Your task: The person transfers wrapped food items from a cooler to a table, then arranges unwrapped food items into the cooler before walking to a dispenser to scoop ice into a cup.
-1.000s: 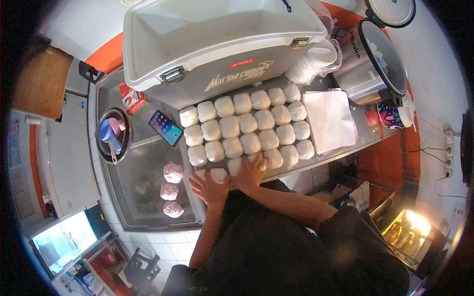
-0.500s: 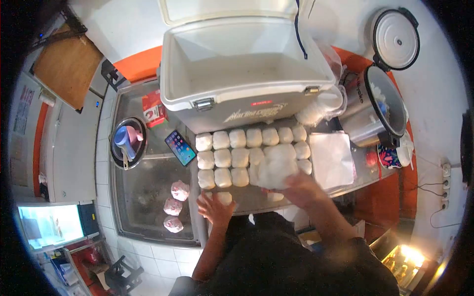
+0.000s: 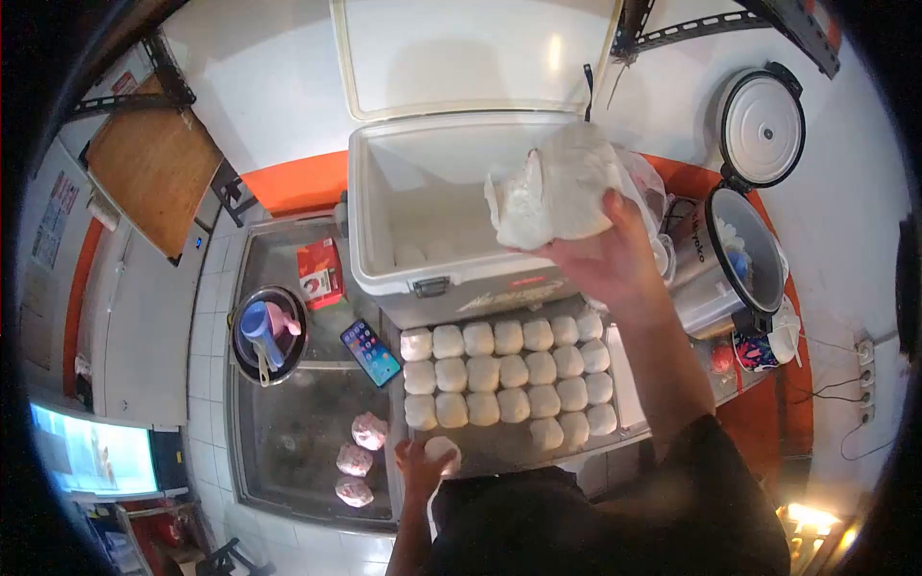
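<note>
My left hand (image 3: 423,468), low at the counter's front edge, has its fingers closed on a white rounded bundle (image 3: 442,455). My right hand (image 3: 615,254) is raised over the front rim of the cooler box (image 3: 370,192), gripping a loose white paper-like sheet (image 3: 586,192) with a curled, torn-looking left edge. Below it, several white rounded bundles (image 3: 512,371) sit in close rows on the counter, with a few more in a shorter front row at the right. Part of a white paper stack (image 3: 626,379) shows beside them, partly behind my right forearm.
Left of the rows lie a phone (image 3: 371,352), pink-and-white lumps (image 3: 354,462), a red box (image 3: 320,273) and a metal bowl (image 3: 293,350) holding blue and pink scoops. A large open cooker (image 3: 706,278) stands at the right. The cooler's lid (image 3: 461,58) is up.
My right hand has lifted the white sheet from over the bundles to the cooler's opening. My left hand has closed around a white bundle at the front edge. The camera view has shifted.
</note>
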Tool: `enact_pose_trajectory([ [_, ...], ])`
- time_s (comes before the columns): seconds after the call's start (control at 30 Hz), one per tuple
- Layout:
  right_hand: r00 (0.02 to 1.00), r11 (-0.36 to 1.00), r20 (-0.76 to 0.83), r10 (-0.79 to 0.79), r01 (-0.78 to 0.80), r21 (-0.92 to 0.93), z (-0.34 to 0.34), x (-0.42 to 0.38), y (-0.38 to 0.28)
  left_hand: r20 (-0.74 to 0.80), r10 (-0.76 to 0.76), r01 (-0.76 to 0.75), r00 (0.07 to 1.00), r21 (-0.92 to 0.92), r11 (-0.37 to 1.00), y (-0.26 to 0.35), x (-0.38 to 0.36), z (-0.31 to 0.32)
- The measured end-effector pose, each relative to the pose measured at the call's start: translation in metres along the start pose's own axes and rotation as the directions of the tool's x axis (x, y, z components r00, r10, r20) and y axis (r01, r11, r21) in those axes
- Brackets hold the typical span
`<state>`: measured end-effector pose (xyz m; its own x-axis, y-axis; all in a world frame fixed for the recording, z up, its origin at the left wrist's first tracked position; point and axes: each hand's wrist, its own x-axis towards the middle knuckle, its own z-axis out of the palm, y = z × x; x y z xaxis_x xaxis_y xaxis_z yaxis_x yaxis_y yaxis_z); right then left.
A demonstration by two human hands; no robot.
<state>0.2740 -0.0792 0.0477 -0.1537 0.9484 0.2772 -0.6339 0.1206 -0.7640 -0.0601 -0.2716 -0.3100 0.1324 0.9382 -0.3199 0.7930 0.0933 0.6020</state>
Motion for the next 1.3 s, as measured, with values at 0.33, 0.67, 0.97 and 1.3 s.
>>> enact_pose_trajectory([
  [0.33, 0.792, 0.571, -0.253, 0.556, -0.585, -0.576, -0.139, 0.138, 0.044, 0.55, 0.049, 0.519, 0.834, -0.75, -0.41, 0.002, 0.024, -0.123],
  [0.67, 0.378, -0.543, -0.739, 0.558, -0.507, -0.669, -0.266, 0.174, 0.189, 0.564, -0.18, 0.51, 0.806, -0.816, -0.273, 0.014, 0.113, -0.184],
  [0.97, 0.194, -0.425, -0.825, 0.531, -0.781, -0.457, -0.242, 0.167, 0.213, 0.468, -0.152, 0.446, 0.87, -0.881, -0.16, 0.046, 0.139, -0.24],
  [1.3, 0.541, -0.242, -0.68, 0.495, -0.666, -0.706, -0.285, 0.161, 0.117, 0.244, 0.27, 0.23, 0.932, -0.97, 0.081, 0.211, 0.174, -0.336],
])
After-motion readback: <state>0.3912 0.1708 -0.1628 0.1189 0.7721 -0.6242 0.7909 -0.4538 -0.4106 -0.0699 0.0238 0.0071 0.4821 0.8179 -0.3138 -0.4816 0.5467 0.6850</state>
